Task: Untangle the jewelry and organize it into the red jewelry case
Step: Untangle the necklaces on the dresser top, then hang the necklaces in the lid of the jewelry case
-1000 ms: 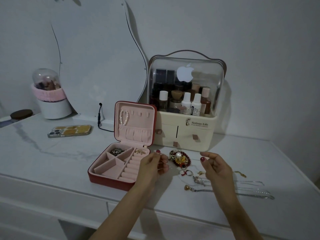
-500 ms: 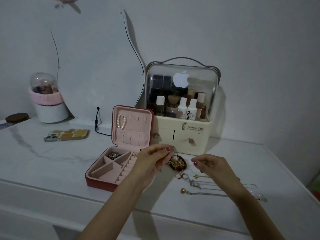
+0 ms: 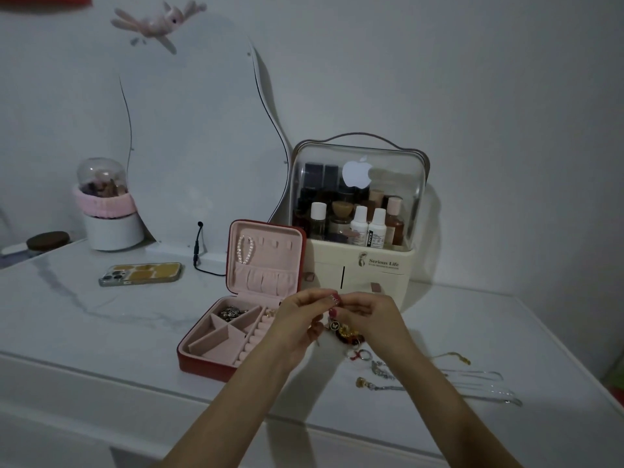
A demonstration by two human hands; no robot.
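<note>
Centrally, left hand (image 3: 297, 319) and right hand (image 3: 374, 315) meeting fingertip to fingertip, fingers pinching closed on something too small to identify, hovering above tangled jewelry (image 3: 347, 334) lying on the surface (image 3: 101, 332), just right of the open red jewelry case (image 3: 202, 361).

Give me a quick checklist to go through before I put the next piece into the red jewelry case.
1. Red jewelry case open, lid upright: ok.
2. Free compartments: ok, the front pink sections look bare; one rear section holds a dark metallic piece.
3. Lid hooks: ok, a pearl strand hangs on the leftmost, the others look free.
4. Piece pinched between left hand and right hand: cannot tell, fingers hide it.
5. Piece free of the red and gold cluster below the hands: cannot tell.
6. Chains on the table to the right sorted: not ok, they lie loose outside the case.
</note>
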